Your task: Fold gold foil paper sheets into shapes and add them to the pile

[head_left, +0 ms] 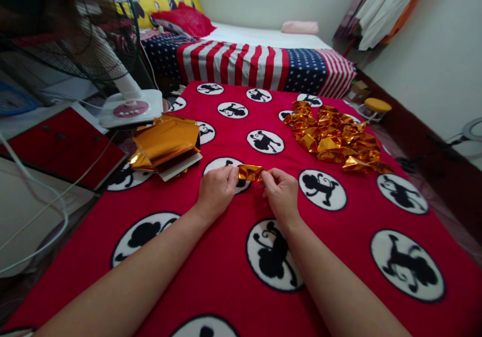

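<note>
A small folded piece of shiny gold foil paper (pixel 250 173) is stretched between my two hands, above the red blanket (pixel 233 211) with its white ovals and black monkey figures. My left hand (pixel 217 189) pinches its left end. At the right end, the thumb and fingers of my right hand (pixel 280 191) grip it. To the left lies a stack of flat gold foil sheets (pixel 165 143), with white undersides showing at the edge. A heap of folded gold foil pieces (pixel 331 136) rests on the blanket to the right.
A fan with a white base (pixel 131 107) stands at the left, near a red panel (pixel 64 136) and loose white cables. Beyond is a bed with a stars-and-stripes cover (pixel 241 66) and a red pillow (pixel 184 20). A yellow-topped stool (pixel 377 105) is at the right.
</note>
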Tool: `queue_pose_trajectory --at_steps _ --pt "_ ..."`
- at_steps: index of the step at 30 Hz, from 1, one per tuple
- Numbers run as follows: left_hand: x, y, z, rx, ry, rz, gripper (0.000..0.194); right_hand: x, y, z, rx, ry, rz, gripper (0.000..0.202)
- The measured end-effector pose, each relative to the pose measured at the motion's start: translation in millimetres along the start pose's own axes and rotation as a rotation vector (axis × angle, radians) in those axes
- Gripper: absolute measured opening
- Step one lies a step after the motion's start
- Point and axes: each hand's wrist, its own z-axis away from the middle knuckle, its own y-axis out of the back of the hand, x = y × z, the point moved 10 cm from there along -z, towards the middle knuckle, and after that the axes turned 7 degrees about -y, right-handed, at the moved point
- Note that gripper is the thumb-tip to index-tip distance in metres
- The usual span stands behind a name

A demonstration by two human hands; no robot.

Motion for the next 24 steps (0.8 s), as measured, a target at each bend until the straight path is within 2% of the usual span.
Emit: queue_pose_trajectory --at_steps 4,9,16,18,21,24 --pt "0 1.1 0 0.004 0.007 0.037 0.042 1 0 -1 0.002 -0.01 -0.016 0.033" --pt "-13 0.8 -1 0.029 0.09 0.126 0.051 0 2 -5 -0.011 -0.009 -0.021 0.036" --pt "-37 8.0 -2 0.179 0.24 0.364 0.055 15 18 -17 0.08 -0.07 -0.26 0.041" --pt "-42 11.2 -1 0.216 0.274 0.381 0.053 18 19 -18 0.089 -0.076 -0.273 0.038" --pt "-44 13.8 -1 0.242 0.279 0.377 0.04 11 16 -17 0.068 -0.006 -0.212 0.03" --pt "-42 8.1 -2 0.195 0.266 0.385 0.027 -2 5 -15 -0.01 0.104 -0.029 0.041"
